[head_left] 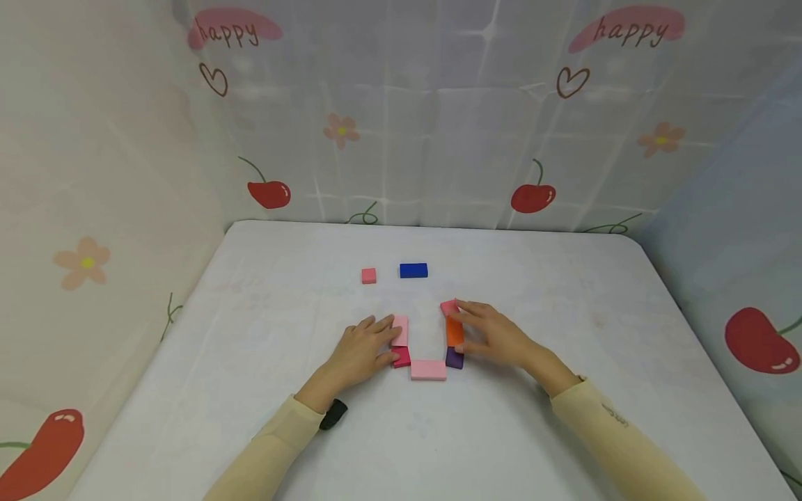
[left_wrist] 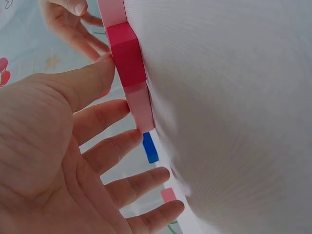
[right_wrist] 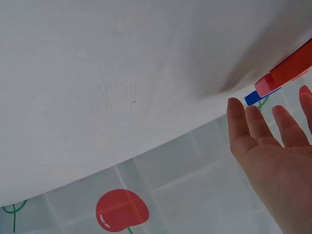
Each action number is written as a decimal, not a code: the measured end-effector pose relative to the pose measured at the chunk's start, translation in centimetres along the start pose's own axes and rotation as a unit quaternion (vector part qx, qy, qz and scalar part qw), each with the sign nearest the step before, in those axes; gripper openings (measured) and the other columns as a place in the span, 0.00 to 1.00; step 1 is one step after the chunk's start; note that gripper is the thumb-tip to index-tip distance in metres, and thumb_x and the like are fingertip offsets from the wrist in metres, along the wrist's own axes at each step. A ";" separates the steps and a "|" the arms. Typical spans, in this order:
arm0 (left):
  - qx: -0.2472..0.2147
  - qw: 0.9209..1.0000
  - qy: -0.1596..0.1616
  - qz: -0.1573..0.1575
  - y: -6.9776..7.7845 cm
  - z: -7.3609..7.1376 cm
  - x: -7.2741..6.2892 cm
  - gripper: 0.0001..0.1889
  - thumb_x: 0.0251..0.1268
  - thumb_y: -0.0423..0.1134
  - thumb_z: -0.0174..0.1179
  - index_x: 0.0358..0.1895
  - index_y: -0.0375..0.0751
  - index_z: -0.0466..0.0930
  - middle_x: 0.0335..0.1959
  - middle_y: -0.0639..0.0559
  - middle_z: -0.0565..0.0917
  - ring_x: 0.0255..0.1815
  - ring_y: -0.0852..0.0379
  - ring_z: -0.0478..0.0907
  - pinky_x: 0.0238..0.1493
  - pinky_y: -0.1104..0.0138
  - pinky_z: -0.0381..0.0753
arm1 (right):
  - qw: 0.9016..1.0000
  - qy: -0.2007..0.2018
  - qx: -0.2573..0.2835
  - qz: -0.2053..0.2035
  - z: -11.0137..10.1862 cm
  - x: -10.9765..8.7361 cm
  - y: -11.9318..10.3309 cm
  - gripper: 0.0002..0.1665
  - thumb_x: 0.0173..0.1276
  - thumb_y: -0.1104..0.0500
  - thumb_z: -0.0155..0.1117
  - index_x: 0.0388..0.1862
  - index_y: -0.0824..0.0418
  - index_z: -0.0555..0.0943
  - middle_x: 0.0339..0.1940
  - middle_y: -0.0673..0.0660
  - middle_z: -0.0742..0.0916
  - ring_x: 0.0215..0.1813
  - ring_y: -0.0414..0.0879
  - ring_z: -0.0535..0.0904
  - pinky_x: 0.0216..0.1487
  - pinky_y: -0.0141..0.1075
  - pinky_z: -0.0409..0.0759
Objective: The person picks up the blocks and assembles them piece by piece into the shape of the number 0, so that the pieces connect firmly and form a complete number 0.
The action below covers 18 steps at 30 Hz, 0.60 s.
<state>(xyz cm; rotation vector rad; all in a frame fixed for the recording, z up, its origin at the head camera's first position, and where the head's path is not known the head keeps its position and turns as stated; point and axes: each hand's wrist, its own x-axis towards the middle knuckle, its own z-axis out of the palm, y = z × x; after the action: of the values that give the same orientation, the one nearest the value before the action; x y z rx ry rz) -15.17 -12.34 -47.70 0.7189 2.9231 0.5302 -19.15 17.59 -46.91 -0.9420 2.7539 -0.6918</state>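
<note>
Small blocks form a U on the white table. Its left side is a light pink block point(head_left: 399, 330) and a crimson block point(left_wrist: 127, 53); another light pink block point(head_left: 429, 370) lies across the front. On the right stand a purple block point(head_left: 454, 358), an orange block point(head_left: 454, 334) and a coral pink block point(head_left: 447, 307). My left hand point(head_left: 360, 348) touches the left side, thumb at the crimson block, fingers loosely spread along the light pink one. My right hand point(head_left: 498, 337) rests at the right side, its fingers extended beside the orange block; exact contact there is partly hidden.
Beyond the U lie a blue block point(head_left: 413, 271) and a small coral block point(head_left: 369, 275). The table point(head_left: 532, 271) ends at a printed curtain point(head_left: 426, 160) at the back, with hangings on both sides. A black band point(head_left: 333, 415) shows at the left wrist.
</note>
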 end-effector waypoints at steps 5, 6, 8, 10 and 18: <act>0.000 1.000 -0.002 0.000 0.1 0.0 0.0 0.27 0.65 0.48 0.63 0.66 0.46 0.74 0.71 0.45 0.70 0.71 0.34 0.65 0.62 0.40 0.68 | 1.000 -0.014 -0.011 0.001 0.1 -0.6 -0.5 0.41 0.62 0.45 0.70 0.73 0.53 0.69 0.76 0.60 0.67 0.75 0.63 0.61 0.67 0.63 0.66; 0.001 1.000 -0.003 0.000 0.1 -0.1 0.0 0.27 0.65 0.48 0.63 0.66 0.46 0.74 0.72 0.45 0.70 0.71 0.34 0.64 0.62 0.40 0.68 | 1.000 -0.016 -0.013 0.000 0.1 -0.6 -0.6 0.41 0.62 0.45 0.70 0.72 0.53 0.69 0.76 0.60 0.68 0.75 0.64 0.61 0.67 0.63 0.65; 0.000 1.000 -0.003 -0.001 0.1 -0.1 0.0 0.27 0.65 0.48 0.63 0.66 0.46 0.74 0.72 0.45 0.70 0.71 0.34 0.64 0.63 0.40 0.68 | 1.000 -0.016 -0.014 -0.004 0.2 -0.8 -0.7 0.41 0.61 0.46 0.71 0.72 0.54 0.70 0.75 0.61 0.68 0.74 0.64 0.62 0.66 0.64 0.66; 0.001 1.000 -0.003 -0.001 0.1 -0.1 0.0 0.27 0.65 0.48 0.63 0.66 0.46 0.74 0.72 0.45 0.70 0.71 0.34 0.64 0.63 0.40 0.68 | 1.000 -0.012 -0.021 -0.014 0.3 -0.8 -0.6 0.41 0.61 0.47 0.71 0.72 0.54 0.70 0.75 0.61 0.69 0.74 0.64 0.63 0.66 0.64 0.67; 0.012 1.000 0.004 0.003 0.2 -0.1 0.0 0.26 0.65 0.48 0.63 0.66 0.46 0.75 0.71 0.44 0.71 0.71 0.35 0.66 0.62 0.40 0.69 | 0.999 -0.011 -0.037 -0.028 0.4 -0.9 -0.5 0.38 0.62 0.46 0.70 0.70 0.54 0.73 0.74 0.61 0.71 0.73 0.64 0.64 0.64 0.65 0.68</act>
<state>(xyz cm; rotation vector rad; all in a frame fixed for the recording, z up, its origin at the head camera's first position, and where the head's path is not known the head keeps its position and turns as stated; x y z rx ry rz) -15.12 -12.24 -47.55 0.7306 2.9401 0.4991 -18.09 17.63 -47.08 -1.0380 2.7615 -0.5887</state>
